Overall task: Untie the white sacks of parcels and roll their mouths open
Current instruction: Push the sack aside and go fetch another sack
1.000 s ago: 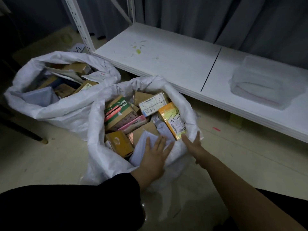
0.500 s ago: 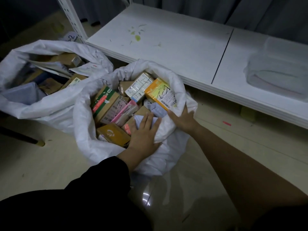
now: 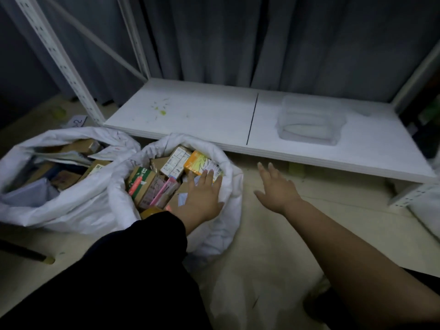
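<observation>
Two white sacks stand on the floor with their mouths rolled open. The nearer sack [image 3: 228,210] holds several parcels, among them an orange box [image 3: 198,164] and a green-and-red carton [image 3: 140,179]. My left hand [image 3: 202,198] lies flat with straight fingers on the parcels near this sack's right rim. My right hand [image 3: 276,186] hovers above the floor to the right of the sack, fingers spread, holding nothing. The second sack [image 3: 71,210] stands to the left, also full of parcels.
A low white shelf board [image 3: 202,115] runs behind the sacks, with a clear plastic tub [image 3: 312,120] on it. White perforated rack posts [image 3: 54,58] rise at the left. Grey curtains hang behind. Pale floor [image 3: 273,258] lies in front.
My right hand has let go of the nearer sack's right rim and moved away to the right. My left hand has slid farther onto the parcels. The camera has tilted up.
</observation>
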